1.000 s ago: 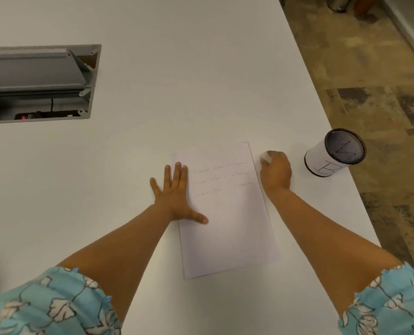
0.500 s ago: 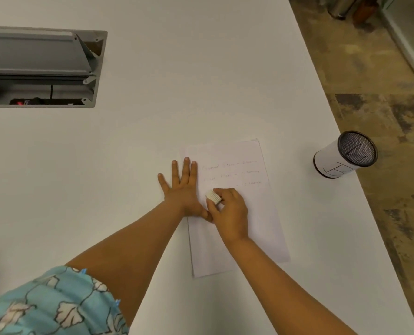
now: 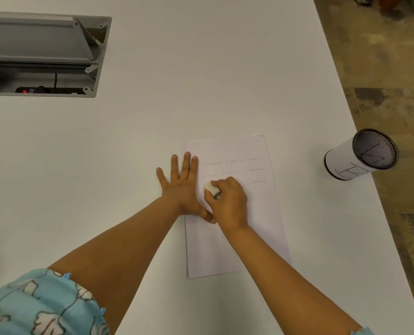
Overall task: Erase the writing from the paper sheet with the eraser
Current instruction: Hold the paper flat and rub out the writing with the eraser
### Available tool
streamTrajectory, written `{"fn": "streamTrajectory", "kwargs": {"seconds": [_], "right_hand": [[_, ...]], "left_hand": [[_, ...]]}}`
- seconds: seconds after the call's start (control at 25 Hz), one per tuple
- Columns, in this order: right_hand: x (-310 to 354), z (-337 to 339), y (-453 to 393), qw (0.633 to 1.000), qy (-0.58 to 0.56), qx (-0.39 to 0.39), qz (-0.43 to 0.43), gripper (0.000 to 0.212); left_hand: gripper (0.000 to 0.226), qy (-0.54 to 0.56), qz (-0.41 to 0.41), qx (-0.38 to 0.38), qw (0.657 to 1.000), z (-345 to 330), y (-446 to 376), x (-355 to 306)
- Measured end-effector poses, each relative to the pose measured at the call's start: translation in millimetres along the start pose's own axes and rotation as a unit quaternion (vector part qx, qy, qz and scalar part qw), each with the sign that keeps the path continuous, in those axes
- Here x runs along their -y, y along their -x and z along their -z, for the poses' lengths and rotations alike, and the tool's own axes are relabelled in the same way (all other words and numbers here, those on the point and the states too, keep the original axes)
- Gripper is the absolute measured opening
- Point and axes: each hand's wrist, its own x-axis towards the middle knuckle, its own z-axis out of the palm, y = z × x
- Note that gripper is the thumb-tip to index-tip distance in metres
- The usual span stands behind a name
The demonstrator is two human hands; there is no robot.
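Note:
A white paper sheet [image 3: 261,213] lies on the white table [image 3: 201,81], with faint pencil lines in its upper half. My left hand [image 3: 183,187] lies flat, fingers spread, on the sheet's left edge, holding it down. My right hand [image 3: 230,201] is closed around a white eraser [image 3: 212,189], whose end rests on the paper at the left of the third written line. Only the right end of that third line shows; the rest is hidden by my hand or gone.
A white cylindrical mesh-topped cup [image 3: 360,154] stands near the table's right edge. An open grey cable hatch [image 3: 44,54] is sunk into the table at the far left. Patterned floor [image 3: 394,81] lies beyond the right edge.
My right hand carried the eraser from the table beside the sheet's upper right corner onto the paper, next to my left hand. My left hand stayed flat on the sheet.

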Motion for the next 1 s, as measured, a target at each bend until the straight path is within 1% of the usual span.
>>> {"fn": "streamTrajectory", "kwargs": {"seconds": [0.12,0.24,0.4,0.6,0.8,0.92,1.0], "right_hand": [[-2,2,8,1.000,-0.005,0.001,-0.014,0.030],[-7,4,24,1.000,-0.018,0.001,-0.005,0.030],[8,-4,-8,1.000,-0.006,0.002,-0.018,0.028],[-3,3,20,1.000,-0.011,0.002,-0.011,0.029],[11,-2,-12,1.000,0.010,-0.002,-0.018,0.026],[0,5,13,1.000,0.001,-0.005,-0.026,0.029],[-2,7,15,1.000,-0.001,-0.008,-0.029,0.029]], "left_hand": [[0.152,0.000,0.003,0.005,1.000,1,0,0],[0.152,0.003,0.004,0.005,1.000,1,1,0],[0.152,-0.010,0.005,0.005,1.000,1,1,-1],[0.152,0.009,0.002,0.010,1.000,3,1,0],[0.154,-0.008,0.005,0.017,1.000,5,2,-1],[0.155,0.001,0.005,0.025,1.000,5,2,-1],[0.155,0.001,0.006,0.030,1.000,6,2,-1]]}}
